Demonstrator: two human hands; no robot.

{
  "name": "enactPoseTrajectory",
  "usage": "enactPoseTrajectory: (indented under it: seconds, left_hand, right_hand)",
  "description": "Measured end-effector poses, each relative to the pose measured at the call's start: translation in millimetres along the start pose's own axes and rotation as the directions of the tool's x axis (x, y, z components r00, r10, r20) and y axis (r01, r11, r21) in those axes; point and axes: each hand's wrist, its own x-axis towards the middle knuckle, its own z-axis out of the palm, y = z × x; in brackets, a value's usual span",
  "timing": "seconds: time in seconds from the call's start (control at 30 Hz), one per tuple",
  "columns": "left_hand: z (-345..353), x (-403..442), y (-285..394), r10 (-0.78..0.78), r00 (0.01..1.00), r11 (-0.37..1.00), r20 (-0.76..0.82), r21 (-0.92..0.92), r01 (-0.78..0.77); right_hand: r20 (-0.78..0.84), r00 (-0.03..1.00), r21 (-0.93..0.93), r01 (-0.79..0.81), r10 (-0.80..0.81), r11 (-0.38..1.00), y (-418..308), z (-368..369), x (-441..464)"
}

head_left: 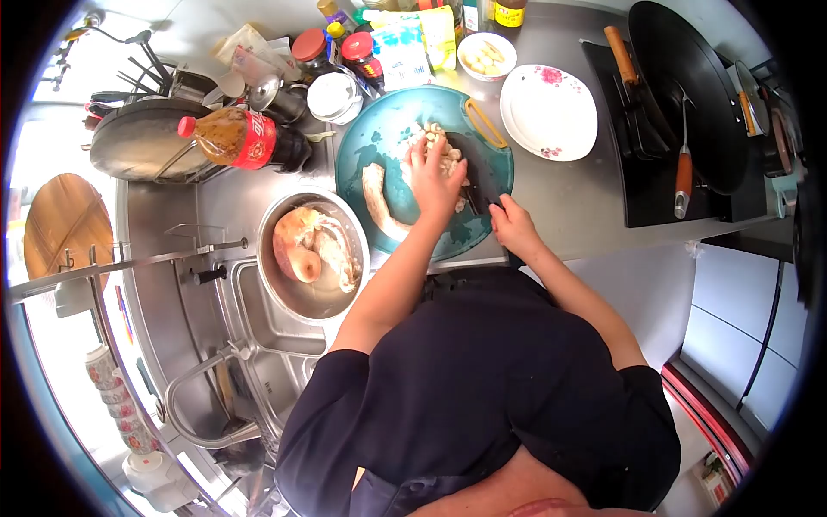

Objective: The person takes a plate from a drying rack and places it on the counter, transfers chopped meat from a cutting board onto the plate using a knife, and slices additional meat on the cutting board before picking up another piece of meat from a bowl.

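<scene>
A round green cutting board (357, 129) lies on the counter with a pile of pale chopped pieces (433, 133) on it. My left hand (437, 179) rests over this pile, fingers spread, seeming to touch the pieces. My right hand (514, 226) is closed around the handle of a kitchen knife (479, 172), whose dark, wide blade lies beside the pile, partly hidden by my left hand. A long pale strip of meat or similar food (376, 200) curves along the board's left part.
Left of the board, a metal bowl (267, 271) holds larger meat pieces beside the sink (293, 345). A floral plate (549, 112), a small food bowl (487, 57) and jars (362, 53) stand behind. At right, a wok (689, 95) sits on the stove.
</scene>
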Motion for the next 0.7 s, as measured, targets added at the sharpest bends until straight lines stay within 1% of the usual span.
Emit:
enactPoseTrajectory:
  seconds: [0.03, 0.07, 0.17, 0.2, 0.3, 0.33, 0.43, 0.5, 0.57, 0.63, 0.7]
  left_hand:
    - [2, 1, 0, -0.044, 0.999, 0.998, -0.027, -0.051, 0.042]
    - [3, 0, 3, -0.075, 0.993, 0.995, -0.091, -0.073, 0.069]
    - [5, 4, -10, -0.084, 0.979, 0.995, -0.184, -0.072, 0.072]
    - [7, 4, -15, -0.094, 0.969, 0.994, -0.228, -0.074, 0.079]
    - [10, 11, -24, -0.162, 0.946, 0.942, -0.282, -0.331, 0.063]
    - [5, 15, -17, -0.117, 0.942, 0.936, -0.315, -0.353, -0.002]
    - [-5, 24, 2, -0.094, 0.944, 0.930, -0.317, -0.368, -0.031]
    - [-6, 29, 15, -0.084, 0.949, 0.942, -0.303, -0.335, -0.024]
    - [0, 36, 29, -0.040, 0.959, 0.933, -0.282, -0.353, -0.065]
    - [19, 43, 49, -0.081, 0.967, 0.846, -0.241, -0.529, -0.061]
    - [29, 53, 83, -0.015, 0.980, 0.831, -0.200, -0.547, -0.099]
  right_hand:
    - [0.013, 1.000, -0.014, 0.025, -0.025, 1.000, -4, 4, 2]
    - [0.016, 0.995, -0.070, 0.100, -0.099, 0.993, -3, 10, 8]
    - [0.093, 0.989, -0.088, 0.125, -0.117, 0.988, -12, 22, 18]
    - [0.103, 0.988, -0.065, 0.126, -0.119, 0.990, -15, 25, 19]
    - [0.126, 0.986, 0.004, 0.112, -0.112, 0.994, -36, 30, 13]
    - [0.119, 0.985, 0.026, 0.123, -0.125, 0.992, -34, 32, 14]
    - [0.111, 0.982, 0.056, 0.146, -0.152, 0.988, -47, 27, 8]
    - [0.096, 0.983, 0.041, 0.152, -0.155, 0.988, -54, 18, 6]
    - [0.075, 0.982, 0.058, 0.168, -0.172, 0.984, -57, 7, 4]
    - [0.003, 0.990, 0.076, 0.141, -0.142, 0.987, -62, -11, 0]
    - [-0.082, 0.987, 0.084, 0.142, -0.135, 0.986, -62, -33, -2]
